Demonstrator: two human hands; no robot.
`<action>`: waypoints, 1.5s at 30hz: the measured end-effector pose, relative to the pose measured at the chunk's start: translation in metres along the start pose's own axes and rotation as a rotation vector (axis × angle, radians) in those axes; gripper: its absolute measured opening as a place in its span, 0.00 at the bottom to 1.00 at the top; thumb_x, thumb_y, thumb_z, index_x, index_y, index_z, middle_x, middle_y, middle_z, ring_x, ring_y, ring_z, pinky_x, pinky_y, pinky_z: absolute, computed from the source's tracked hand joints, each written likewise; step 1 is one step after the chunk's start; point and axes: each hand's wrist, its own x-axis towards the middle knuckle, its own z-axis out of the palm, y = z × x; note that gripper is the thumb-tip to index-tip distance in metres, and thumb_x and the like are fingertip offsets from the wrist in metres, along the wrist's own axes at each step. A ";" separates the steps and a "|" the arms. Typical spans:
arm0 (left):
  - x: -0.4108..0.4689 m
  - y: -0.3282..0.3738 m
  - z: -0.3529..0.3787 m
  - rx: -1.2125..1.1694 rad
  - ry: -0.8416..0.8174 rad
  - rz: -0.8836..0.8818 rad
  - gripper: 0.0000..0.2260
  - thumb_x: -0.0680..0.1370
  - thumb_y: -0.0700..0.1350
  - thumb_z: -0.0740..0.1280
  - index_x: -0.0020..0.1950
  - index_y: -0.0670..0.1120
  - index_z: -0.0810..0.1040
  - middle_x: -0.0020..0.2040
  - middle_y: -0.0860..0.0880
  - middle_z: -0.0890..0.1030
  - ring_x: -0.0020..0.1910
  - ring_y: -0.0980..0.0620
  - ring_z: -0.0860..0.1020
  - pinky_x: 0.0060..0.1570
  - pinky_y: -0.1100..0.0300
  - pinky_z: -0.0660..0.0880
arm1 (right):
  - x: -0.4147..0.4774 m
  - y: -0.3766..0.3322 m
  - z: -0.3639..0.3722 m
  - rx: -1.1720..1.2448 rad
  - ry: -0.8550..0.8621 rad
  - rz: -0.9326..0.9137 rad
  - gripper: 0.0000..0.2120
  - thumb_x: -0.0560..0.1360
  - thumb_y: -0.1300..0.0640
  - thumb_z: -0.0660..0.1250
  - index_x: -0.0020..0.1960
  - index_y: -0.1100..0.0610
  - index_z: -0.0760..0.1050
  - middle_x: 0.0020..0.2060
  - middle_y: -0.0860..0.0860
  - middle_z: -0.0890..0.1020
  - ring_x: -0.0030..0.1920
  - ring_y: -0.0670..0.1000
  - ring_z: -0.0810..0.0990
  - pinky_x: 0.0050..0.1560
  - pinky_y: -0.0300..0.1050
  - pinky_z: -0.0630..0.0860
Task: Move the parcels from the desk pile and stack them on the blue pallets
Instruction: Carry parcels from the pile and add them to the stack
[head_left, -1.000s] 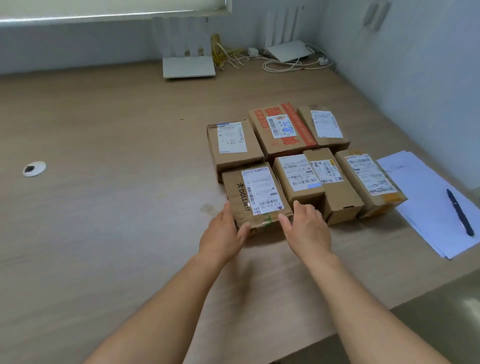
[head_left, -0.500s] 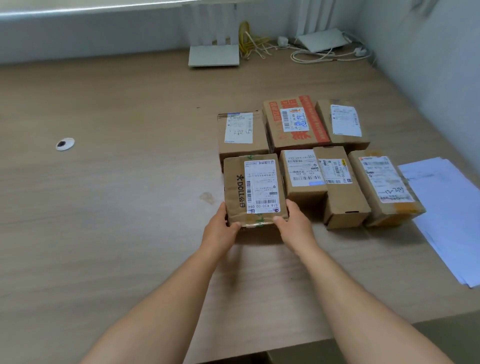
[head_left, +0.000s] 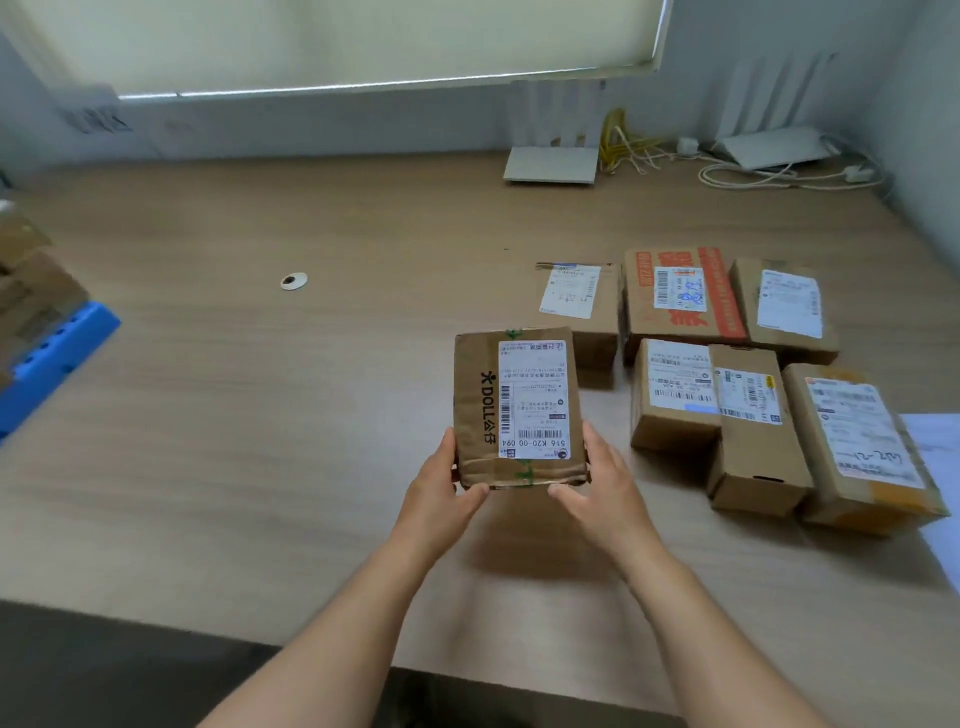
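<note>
DOLL-printed parcel (head_left: 519, 405) held clear of tabletop (head_left: 249, 447), shadow beneath. Gripped at near corners: left hand (head_left: 441, 493) on left side, right hand (head_left: 605, 483) on right, thumbs at near edge. To right, six parcels (head_left: 748, 415) grouped on tabletop. At far left edge, blue pallet (head_left: 57, 353) carrying blurred boxes (head_left: 26, 291).

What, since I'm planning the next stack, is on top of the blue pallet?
Brown cardboard parcels are stacked on the blue pallet, blurred at the picture's left edge. They and the frame edge hide most of its top, so their number cannot be told.
</note>
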 end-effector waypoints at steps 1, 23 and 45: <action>-0.006 -0.001 -0.005 -0.001 0.028 -0.002 0.22 0.74 0.41 0.68 0.62 0.61 0.69 0.53 0.60 0.80 0.49 0.60 0.79 0.52 0.59 0.76 | -0.002 -0.005 0.002 0.013 -0.007 -0.039 0.39 0.72 0.58 0.70 0.77 0.55 0.54 0.69 0.52 0.68 0.69 0.48 0.65 0.64 0.34 0.58; -0.122 -0.065 -0.188 -0.012 0.468 -0.093 0.30 0.77 0.47 0.67 0.75 0.60 0.57 0.64 0.56 0.73 0.59 0.57 0.73 0.56 0.59 0.72 | -0.030 -0.178 0.121 0.084 -0.231 -0.509 0.35 0.73 0.57 0.70 0.74 0.47 0.58 0.62 0.45 0.74 0.59 0.44 0.73 0.61 0.48 0.74; -0.312 -0.249 -0.455 -0.063 0.821 -0.255 0.34 0.75 0.47 0.70 0.76 0.56 0.57 0.71 0.53 0.68 0.68 0.56 0.67 0.65 0.64 0.60 | -0.153 -0.406 0.401 0.155 -0.438 -0.782 0.37 0.71 0.49 0.72 0.74 0.46 0.59 0.63 0.45 0.74 0.60 0.45 0.74 0.59 0.49 0.75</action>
